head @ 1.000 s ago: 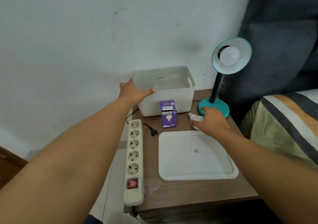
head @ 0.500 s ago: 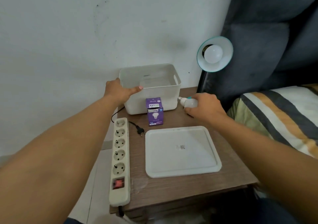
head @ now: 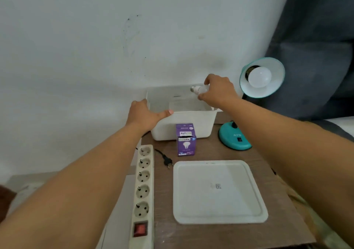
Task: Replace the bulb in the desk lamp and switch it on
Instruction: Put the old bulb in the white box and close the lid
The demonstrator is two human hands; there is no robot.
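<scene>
Wood-grain tabletop (head: 220,153) against a scuffed pale wall. Over the smooth white plastic bin (head: 183,126), the right hand (head: 218,90) pinches a frosted round bulb (head: 200,89), its metal screw base sticking out leftward. The left hand (head: 145,115) lies spread on the bin's near-left rim.

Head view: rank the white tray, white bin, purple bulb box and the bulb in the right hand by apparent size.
1. White tray, though it lies nearest the camera
2. White bin
3. Purple bulb box
4. Bulb in the right hand, partly covered
</scene>
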